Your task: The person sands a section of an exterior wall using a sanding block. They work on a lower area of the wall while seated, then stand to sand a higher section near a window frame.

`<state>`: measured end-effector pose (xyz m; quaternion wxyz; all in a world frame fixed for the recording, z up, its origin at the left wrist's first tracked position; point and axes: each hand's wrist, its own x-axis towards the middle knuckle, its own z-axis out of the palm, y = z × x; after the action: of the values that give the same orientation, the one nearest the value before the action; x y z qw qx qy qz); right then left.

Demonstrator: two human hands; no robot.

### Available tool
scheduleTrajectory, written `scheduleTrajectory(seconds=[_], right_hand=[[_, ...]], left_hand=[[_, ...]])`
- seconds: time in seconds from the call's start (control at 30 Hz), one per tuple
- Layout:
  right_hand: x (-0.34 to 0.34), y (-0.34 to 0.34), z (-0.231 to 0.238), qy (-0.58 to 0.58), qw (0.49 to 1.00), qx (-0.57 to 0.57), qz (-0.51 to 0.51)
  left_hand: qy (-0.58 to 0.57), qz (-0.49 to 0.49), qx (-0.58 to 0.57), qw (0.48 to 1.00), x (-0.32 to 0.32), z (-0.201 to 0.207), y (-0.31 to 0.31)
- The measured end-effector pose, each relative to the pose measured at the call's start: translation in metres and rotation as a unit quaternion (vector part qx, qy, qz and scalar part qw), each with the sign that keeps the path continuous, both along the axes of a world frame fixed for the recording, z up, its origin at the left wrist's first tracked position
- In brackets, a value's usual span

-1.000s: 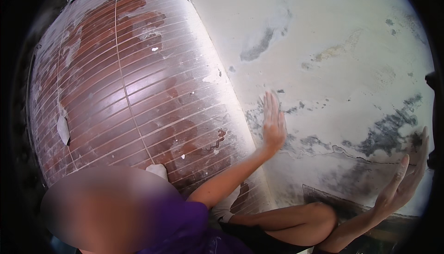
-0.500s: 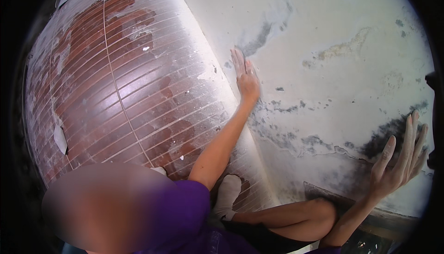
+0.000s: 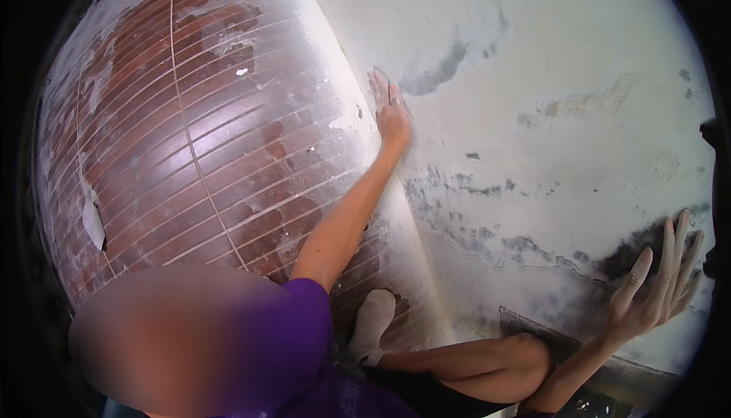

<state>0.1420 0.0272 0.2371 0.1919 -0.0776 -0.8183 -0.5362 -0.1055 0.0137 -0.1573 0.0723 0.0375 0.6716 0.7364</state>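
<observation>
My left hand (image 3: 392, 117) reaches out along the lower part of a pale plastered wall (image 3: 525, 60), close to where the wall meets the floor. Its fingers are stretched out and dusty white, and I make out nothing held. A grey smudge (image 3: 442, 71) lies just beyond the fingertips. Farther right, my right hand (image 3: 655, 292) is raised with thumb and fingers spread, also dusty and without anything in it. Behind its fingers shows a dark patch (image 3: 632, 254) on the wall. Whether the right hand touches the wall I cannot tell.
The brown ribbed tile floor (image 3: 221, 136) is streaked with white dust and has white crumbs on it. A pale flat scrap (image 3: 94, 226) lies at the left. My bent knee (image 3: 525, 353) and socked foot (image 3: 373, 319) are near the wall. A dark ledge (image 3: 548, 327) runs at lower right.
My left hand has slid left, toward the wall's bottom edge. My right hand sits slightly lower in the picture, still spread. The whole view has shifted a little.
</observation>
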Motion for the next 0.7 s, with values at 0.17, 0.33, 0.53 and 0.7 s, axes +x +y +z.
scheduleTrajectory(seconds=[0.17,0.33,0.53,0.7], right_hand=[[-0.002,0.001,0.000,0.001,1.000,-0.006,0.016],[-0.003,0.000,0.003,-0.013,1.000,0.005,0.007],[-0.002,0.002,-0.002,-0.038,0.998,-0.022,0.051],[-0.002,0.004,-0.003,-0.038,0.999,-0.026,0.017]], left_hand=[[0.015,0.011,0.066,0.998,0.045,0.008,0.002],[-0.038,-0.067,0.087,0.993,0.166,0.028,-0.011],[0.022,-0.043,0.088,0.995,0.080,0.005,-0.002],[-0.057,-0.014,0.043,0.997,-0.027,-0.005,0.003]])
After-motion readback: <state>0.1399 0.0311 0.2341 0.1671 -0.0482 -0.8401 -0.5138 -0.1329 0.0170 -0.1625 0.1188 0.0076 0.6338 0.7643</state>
